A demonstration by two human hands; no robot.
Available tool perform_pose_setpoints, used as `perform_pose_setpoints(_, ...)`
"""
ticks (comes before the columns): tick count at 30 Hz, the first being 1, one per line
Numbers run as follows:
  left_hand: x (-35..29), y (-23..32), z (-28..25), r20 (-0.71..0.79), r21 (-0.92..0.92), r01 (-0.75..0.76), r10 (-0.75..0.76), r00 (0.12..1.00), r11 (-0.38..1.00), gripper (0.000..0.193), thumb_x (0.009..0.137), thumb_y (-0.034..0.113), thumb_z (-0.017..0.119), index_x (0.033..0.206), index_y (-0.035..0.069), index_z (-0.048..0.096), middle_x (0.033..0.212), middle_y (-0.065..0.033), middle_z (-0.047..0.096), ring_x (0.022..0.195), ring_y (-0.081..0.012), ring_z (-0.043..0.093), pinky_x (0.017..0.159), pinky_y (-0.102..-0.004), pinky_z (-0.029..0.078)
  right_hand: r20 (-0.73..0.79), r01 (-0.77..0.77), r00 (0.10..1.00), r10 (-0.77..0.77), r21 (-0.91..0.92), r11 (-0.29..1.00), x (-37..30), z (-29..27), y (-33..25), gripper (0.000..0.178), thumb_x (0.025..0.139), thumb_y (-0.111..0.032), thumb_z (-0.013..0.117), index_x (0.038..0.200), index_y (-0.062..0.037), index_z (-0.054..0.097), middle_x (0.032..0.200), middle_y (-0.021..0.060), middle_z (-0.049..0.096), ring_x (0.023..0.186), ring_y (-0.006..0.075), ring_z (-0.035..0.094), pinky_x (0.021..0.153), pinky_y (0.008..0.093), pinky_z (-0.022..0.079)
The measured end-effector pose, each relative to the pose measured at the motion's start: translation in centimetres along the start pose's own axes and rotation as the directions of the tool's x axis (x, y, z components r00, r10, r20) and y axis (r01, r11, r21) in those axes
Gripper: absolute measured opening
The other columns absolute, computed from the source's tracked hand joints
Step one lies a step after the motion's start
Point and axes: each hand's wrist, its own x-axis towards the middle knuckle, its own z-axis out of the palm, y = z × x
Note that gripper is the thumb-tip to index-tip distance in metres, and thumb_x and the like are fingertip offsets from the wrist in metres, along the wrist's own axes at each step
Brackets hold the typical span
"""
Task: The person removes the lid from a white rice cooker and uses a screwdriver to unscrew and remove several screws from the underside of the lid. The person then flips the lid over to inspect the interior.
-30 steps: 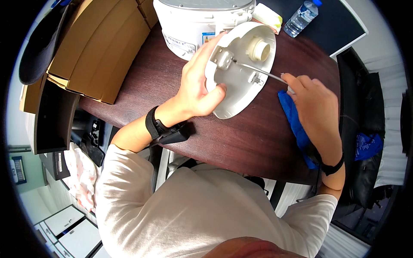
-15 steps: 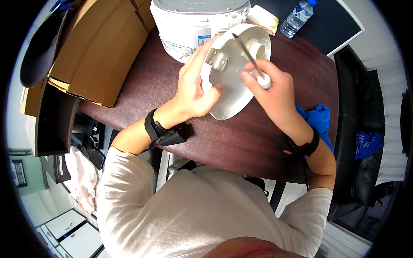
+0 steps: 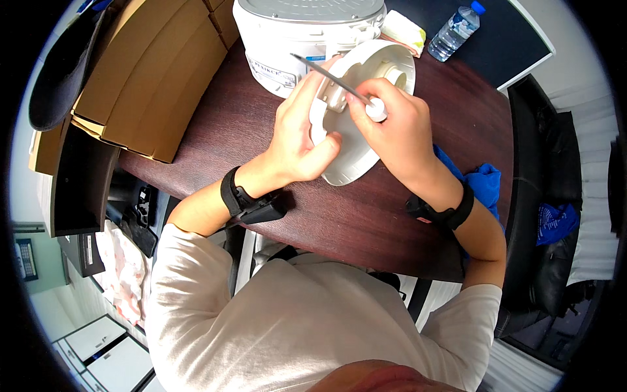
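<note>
My left hand grips the rim of a white plastic cover, a curved shell tilted up above the table with its hollow side towards me. Inside it are a small bracket and a round collar. Between the fingers of my right hand is a screwdriver with a white handle and a thin metal shaft. The shaft slants up and left across the cover, its tip over the fingers of my left hand; I cannot tell whether it touches anything.
Behind the cover stands a white round appliance with a grey lid. A cloth and a water bottle are to its right. Cardboard boxes line the left side. Blue fabric lies by my right forearm on the dark table.
My right hand has moved left and slightly up. The screwdriver has swung so that its tip points further left, towards my left hand. The cover stays in nearly the same place.
</note>
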Motion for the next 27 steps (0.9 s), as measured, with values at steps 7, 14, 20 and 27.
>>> perform_pose_setpoints(7, 0.02, 0.02, 0.05, -0.029, -0.005, -0.037, 0.037, 0.999, 0.999, 0.077, 0.061, 0.009, 0.054, 0.133, -0.01, 0.037, 0.126, -0.0288, 0.049, 0.117, -0.0386, 0.052, 0.101, -0.0399, 0.039, 0.011, -0.05, 0.999, 0.05, 0.071, 0.996, 0.34, 0.14, -0.39, 0.015, 0.077, -0.012, 0.069, 0.083, -0.004, 0.059, 0.071, 0.0159, 0.064, 0.064, 0.0333, 0.065, 0.056, 0.0392, 0.051)
perform_pose_setpoints(14, -0.03, 0.09, 0.1, -0.036, -0.019, -0.027, 0.026, 0.999, 0.999, 0.077, 0.061, 0.008, 0.054, 0.133, -0.01, 0.037, 0.123, -0.0279, 0.05, 0.115, -0.038, 0.053, 0.099, -0.0394, 0.039, 0.017, -0.161, 0.987, 0.16, 0.123, 0.979, 0.21, 0.06, -0.4, 0.015, 0.079, -0.015, 0.068, 0.081, -0.0021, 0.061, 0.065, 0.0173, 0.063, 0.062, 0.032, 0.066, 0.054, 0.0371, 0.051)
perform_pose_setpoints(20, -0.06, -0.15, 0.23, -0.053, -0.005, -0.06, 0.06, 0.997, 0.998, 0.077, 0.061, 0.01, 0.054, 0.133, -0.01, 0.037, 0.124, -0.0277, 0.05, 0.115, -0.038, 0.052, 0.1, -0.0396, 0.039, 0.015, -0.13, 0.991, 0.13, 0.101, 0.986, 0.51, 0.3, -0.7, 0.015, 0.079, -0.014, 0.067, 0.08, -0.0018, 0.059, 0.064, 0.0178, 0.062, 0.061, 0.0333, 0.064, 0.052, 0.0375, 0.05)
perform_pose_setpoints(27, 0.1, -0.05, 0.0, -0.017, 0.03, -0.052, 0.052, 0.998, 0.998, 0.077, 0.062, 0.012, 0.054, 0.134, -0.01, 0.037, 0.126, -0.0279, 0.05, 0.116, -0.0382, 0.053, 0.1, -0.0407, 0.039, 0.038, -0.012, 0.999, 0.012, 0.006, 1.0, 0.62, 0.15, -0.57, 0.017, 0.076, -0.011, 0.068, 0.082, -0.0037, 0.054, 0.068, 0.0164, 0.061, 0.064, 0.0337, 0.063, 0.054, 0.0394, 0.05)
